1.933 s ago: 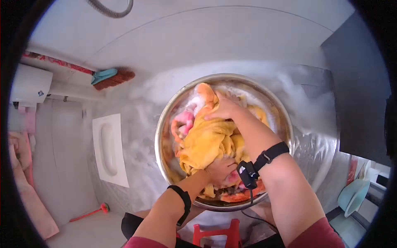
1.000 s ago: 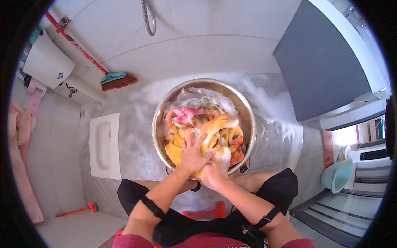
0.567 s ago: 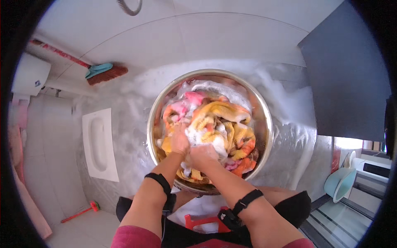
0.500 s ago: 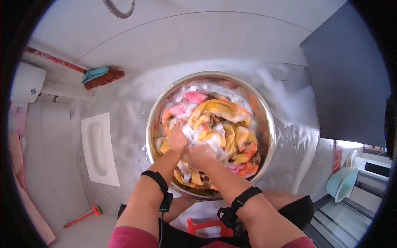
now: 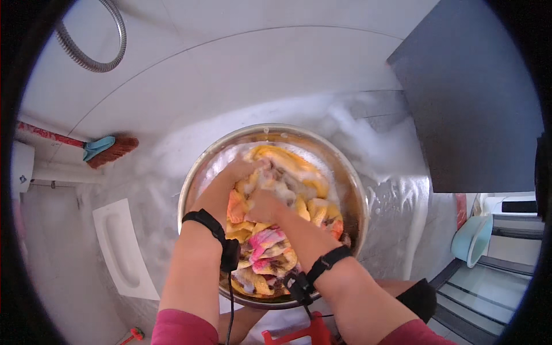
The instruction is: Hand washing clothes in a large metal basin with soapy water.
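Note:
A wide, shiny metal basin (image 5: 357, 198) holds a wet, bunched-up cloth (image 5: 276, 267), yellow with pink, orange and brown patches, with white suds about it. My left hand (image 5: 244, 168) is in the far part of the basin, its blurred fingers closed on a yellow fold. Nearer to me, my right hand (image 5: 265, 207) is bunched against the cloth just right of the left forearm; its fingertips are sunk in the folds. Both forearms reach in over the near rim, each with a black strap and a small device.
Foam lies on the wet grey floor (image 5: 388, 230) around the basin. A broom (image 5: 112, 150) leans at the left, above a white squat toilet (image 5: 123, 247). A red plastic stool (image 5: 299, 333) is close to me. Dark panel (image 5: 471, 109) and pale green basin (image 5: 471, 238) are at the right.
Both hands have moved toward the far side of the basin, the left one farther. The cloth has been pushed and folded over, showing more pink and yellow at the near side. The view has shifted.

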### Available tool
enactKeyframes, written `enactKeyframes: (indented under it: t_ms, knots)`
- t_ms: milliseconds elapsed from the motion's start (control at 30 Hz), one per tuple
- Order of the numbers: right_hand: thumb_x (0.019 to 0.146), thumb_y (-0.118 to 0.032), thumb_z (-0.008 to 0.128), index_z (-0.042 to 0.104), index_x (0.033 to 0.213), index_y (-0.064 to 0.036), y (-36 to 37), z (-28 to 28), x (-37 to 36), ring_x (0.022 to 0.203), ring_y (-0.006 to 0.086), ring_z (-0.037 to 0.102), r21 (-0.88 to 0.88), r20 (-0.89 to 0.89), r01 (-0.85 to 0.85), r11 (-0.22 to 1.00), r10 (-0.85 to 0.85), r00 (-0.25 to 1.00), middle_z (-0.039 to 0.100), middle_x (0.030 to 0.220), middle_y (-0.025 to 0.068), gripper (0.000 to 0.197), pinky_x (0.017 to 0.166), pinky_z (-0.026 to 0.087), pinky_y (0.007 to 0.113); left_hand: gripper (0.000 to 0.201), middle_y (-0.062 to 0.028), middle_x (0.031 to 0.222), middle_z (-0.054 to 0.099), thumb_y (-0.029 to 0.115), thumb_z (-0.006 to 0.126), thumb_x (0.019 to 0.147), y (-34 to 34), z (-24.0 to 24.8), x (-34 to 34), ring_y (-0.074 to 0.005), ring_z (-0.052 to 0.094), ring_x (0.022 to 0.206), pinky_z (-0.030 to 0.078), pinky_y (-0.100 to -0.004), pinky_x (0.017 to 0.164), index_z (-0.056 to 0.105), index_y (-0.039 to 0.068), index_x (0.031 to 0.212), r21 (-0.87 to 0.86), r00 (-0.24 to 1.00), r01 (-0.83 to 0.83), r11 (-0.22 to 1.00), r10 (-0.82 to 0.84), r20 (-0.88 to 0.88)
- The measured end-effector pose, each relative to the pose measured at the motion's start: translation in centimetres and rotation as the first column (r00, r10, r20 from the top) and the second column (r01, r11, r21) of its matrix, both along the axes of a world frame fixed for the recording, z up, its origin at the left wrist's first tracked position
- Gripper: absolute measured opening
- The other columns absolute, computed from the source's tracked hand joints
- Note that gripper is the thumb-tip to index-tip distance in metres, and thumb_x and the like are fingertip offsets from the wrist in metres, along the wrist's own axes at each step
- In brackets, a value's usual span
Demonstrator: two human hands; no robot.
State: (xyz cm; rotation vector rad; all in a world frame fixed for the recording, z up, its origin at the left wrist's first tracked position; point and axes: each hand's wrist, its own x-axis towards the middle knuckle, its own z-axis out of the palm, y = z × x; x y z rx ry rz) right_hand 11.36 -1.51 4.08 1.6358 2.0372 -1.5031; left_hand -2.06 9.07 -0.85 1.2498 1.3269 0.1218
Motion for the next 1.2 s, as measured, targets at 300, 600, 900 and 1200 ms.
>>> enactKeyframes:
  t_ms: [300,600,900,1200]
  knots:
    - [0.082,-0.025,0.061,0.062,0.128,-0.0126,-11.5,4.7,0.9,0.113,0.0292,0.065,0.259,0.127,0.018,0.966,-0.053,0.99,0.071,0.112,0.0167,0.048,0.112,0.025,0.055,0.088,-0.0306,0.105,0.068,0.062,0.078,0.068,-10.4,12.1,3.1,-0.0414,0.067,0.105,0.053,-0.0471,0.091,0.063,-0.011,0.114,0.379,0.844,0.156,0.912,0.076,-0.531]
    - [0.082,-0.034,0.071,0.071,0.109,-0.0093,-22.6,15.7,8.0,0.103,0.0322,0.069,0.174,0.103,-0.028,0.984,0.011,0.995,0.072,0.11,0.0139,0.036,0.088,0.054,0.043,0.081,-0.023,0.095,0.069,0.046,0.088,0.063,-27.7,23.6,4.7,-0.0391,0.068,0.095,0.055,-0.047,0.08,0.056,0.001,0.123,0.642,0.824,0.327,0.694,0.123,-0.553]
    - [0.075,-0.016,0.076,0.049,0.139,-0.015,-27.5,21.3,11.1,0.118,0.0351,0.055,0.586,0.243,-0.222,0.779,0.093,0.966,0.044,0.136,0.0142,0.069,0.092,0.053,0.043,0.079,-0.0225,0.09,0.071,0.041,0.08,0.069,-37.1,23.4,7.5,-0.0363,0.071,0.087,0.055,-0.0476,0.081,0.05,-0.006,0.125,0.463,0.735,0.548,0.697,-0.137,-0.665]
    - [0.067,-0.016,0.082,0.046,0.141,-0.0148,-21.4,15.0,7.0,0.127,0.0394,0.045,0.355,0.23,-0.133,0.925,0.052,0.972,0.041,0.135,0.0163,0.083,0.099,0.048,0.049,0.07,-0.0248,0.095,0.07,0.034,0.08,0.066,-31.6,17.1,4.3,-0.0418,0.069,0.092,0.054,-0.0486,0.084,0.056,-0.002,0.121,0.316,0.792,0.497,0.808,-0.273,-0.547]
